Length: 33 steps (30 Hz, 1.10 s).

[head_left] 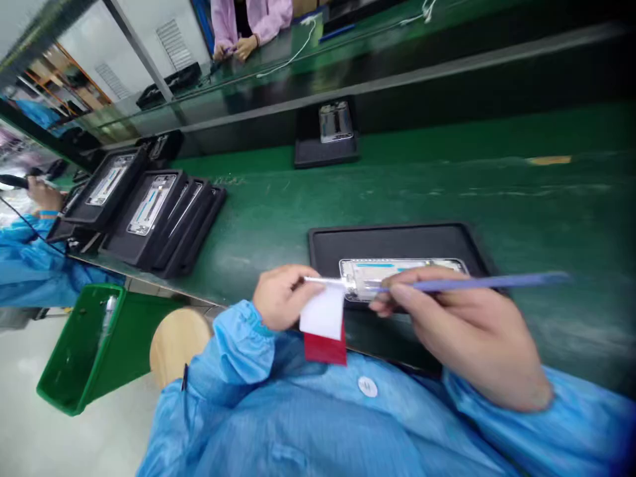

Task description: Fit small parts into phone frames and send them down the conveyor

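Observation:
In the head view, my left hand (279, 299) pinches a small white sheet (322, 313) between thumb and fingers, and a red piece (325, 348) hangs below it. My right hand (467, 331) is closed around a slim blue stick-like tool (501, 283), whose tip points left towards the sheet's edge. Motion blur hides whether the tip touches anything. Just beyond both hands, a phone frame (365, 270) with blue strips lies in a black tray (387, 241). My right fingers cover part of the frame.
Stacked black trays (119, 248) with phone frames stand on the left of the green bench (258, 218). Another tray (325, 154) sits at the back. A green bin (74, 344) and a round wooden stool (179, 341) are lower left. Co-workers' hands (243, 48) appear across the bench and far left.

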### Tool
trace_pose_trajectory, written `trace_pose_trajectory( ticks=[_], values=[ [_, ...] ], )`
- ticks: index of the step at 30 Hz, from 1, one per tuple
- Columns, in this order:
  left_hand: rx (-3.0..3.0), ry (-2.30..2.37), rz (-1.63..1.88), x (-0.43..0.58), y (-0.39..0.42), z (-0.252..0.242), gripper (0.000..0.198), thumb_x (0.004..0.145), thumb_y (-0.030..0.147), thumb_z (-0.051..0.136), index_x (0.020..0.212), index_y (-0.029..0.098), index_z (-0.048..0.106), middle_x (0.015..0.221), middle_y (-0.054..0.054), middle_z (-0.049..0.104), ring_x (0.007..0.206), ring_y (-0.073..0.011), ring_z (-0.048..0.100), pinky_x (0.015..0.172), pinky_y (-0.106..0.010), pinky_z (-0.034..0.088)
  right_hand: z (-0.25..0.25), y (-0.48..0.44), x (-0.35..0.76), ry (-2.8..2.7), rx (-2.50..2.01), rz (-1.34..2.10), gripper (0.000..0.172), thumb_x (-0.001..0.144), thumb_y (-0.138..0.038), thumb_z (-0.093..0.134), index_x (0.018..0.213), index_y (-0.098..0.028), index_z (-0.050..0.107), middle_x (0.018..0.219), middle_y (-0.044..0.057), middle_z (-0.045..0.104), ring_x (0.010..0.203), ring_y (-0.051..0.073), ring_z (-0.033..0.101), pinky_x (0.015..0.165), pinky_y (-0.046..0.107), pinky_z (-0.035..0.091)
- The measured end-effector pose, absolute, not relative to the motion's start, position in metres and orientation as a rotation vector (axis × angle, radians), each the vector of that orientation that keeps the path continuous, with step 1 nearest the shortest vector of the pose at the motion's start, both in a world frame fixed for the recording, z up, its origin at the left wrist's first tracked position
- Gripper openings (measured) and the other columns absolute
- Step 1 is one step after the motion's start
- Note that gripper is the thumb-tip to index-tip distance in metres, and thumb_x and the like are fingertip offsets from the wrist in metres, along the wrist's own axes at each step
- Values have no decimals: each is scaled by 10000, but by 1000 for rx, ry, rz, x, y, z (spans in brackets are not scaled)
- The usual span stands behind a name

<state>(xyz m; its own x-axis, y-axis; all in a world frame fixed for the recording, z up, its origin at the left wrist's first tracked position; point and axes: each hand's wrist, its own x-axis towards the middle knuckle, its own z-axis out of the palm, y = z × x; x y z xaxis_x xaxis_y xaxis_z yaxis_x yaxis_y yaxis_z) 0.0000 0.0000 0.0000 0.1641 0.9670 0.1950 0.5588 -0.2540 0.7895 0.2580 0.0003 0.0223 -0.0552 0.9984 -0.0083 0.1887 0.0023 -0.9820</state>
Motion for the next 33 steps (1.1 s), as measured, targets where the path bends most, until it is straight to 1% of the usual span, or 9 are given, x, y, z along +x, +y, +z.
trace_pose_trajectory(
  ticks=[3, 5, 11, 17, 21, 24, 27, 29, 33],
  values=[
    [1734, 1761, 1011, -43, 30, -9, 165, 957, 354, 722, 1022, 228, 809, 909, -12, 809, 805, -162, 725, 759, -252, 566, -1, 30, 261, -1559, -1423, 1302, 481, 941, -672, 674, 896, -195, 715, 760, 62, 759, 659, 201, 723, 626, 319, 574],
    [1644, 1914, 1054, -69, 48, -16, 181, 953, 354, 709, 1019, 209, 795, 863, -10, 783, 766, -161, 701, 720, -253, 547, -13, 40, 262, -1660, -1476, 1296, 483, 949, -676, 645, 916, -199, 715, 751, 59, 760, 660, 212, 724, 617, 327, 555],
    [1559, 2069, 1163, -108, 73, -34, 264, 933, 382, 702, 1099, 188, 765, 852, -10, 719, 774, -161, 651, 747, -263, 523, -24, 39, 259, -1818, -1571, 1099, 398, 977, -591, 594, 973, -223, 745, 803, 54, 781, 733, 250, 746, 692, 372, 535],
    [1577, 2082, 1194, -111, 75, -41, 323, 940, 419, 696, 1159, 188, 755, 865, -13, 704, 798, -169, 655, 791, -279, 542, -25, 36, 262, -1926, -1521, 908, 346, 1012, -522, 592, 945, -221, 749, 906, 72, 809, 798, 272, 770, 692, 378, 558],
    [1614, 2140, 1188, -114, 76, -42, 326, 938, 412, 695, 1173, 191, 743, 876, -14, 698, 821, -176, 658, 823, -293, 545, -27, 25, 262, -2065, -1290, 666, 280, 1051, -406, 567, 960, -224, 758, 1010, 70, 826, 894, 267, 794, 849, 391, 610],
    [1629, 2173, 1195, -115, 79, -42, 331, 935, 408, 689, 1184, 192, 721, 929, -28, 715, 856, -187, 667, 865, -317, 551, -28, 18, 262, -2096, -1174, 537, 226, 1060, -330, 572, 1014, -229, 769, 1039, 56, 826, 919, 244, 799, 921, 370, 615],
    [1649, 2179, 1211, -116, 81, -40, 348, 931, 401, 687, 1207, 189, 690, 1032, -62, 734, 923, -208, 680, 932, -355, 563, -29, 17, 262, -2086, -1150, 515, 193, 1059, -296, 588, 1016, -230, 764, 1052, 46, 825, 914, 224, 799, 911, 344, 616],
    [1696, 2201, 1214, -117, 80, -37, 348, 927, 394, 690, 1208, 187, 679, 1111, -94, 729, 1018, -238, 683, 1008, -396, 554, -29, 19, 261, -2095, -1132, 521, 190, 1060, -287, 588, 1010, -231, 762, 1042, 37, 825, 919, 218, 800, 908, 334, 613],
    [1836, 2324, 1217, -113, 72, -21, 347, 922, 393, 709, 1203, 192, 676, 1214, -145, 691, 1220, -317, 633, 1144, -499, 474, -26, 21, 258, -2096, -1115, 497, 193, 1070, -294, 578, 1009, -233, 751, 999, 30, 826, 906, 207, 797, 905, 319, 608]
  ],
)
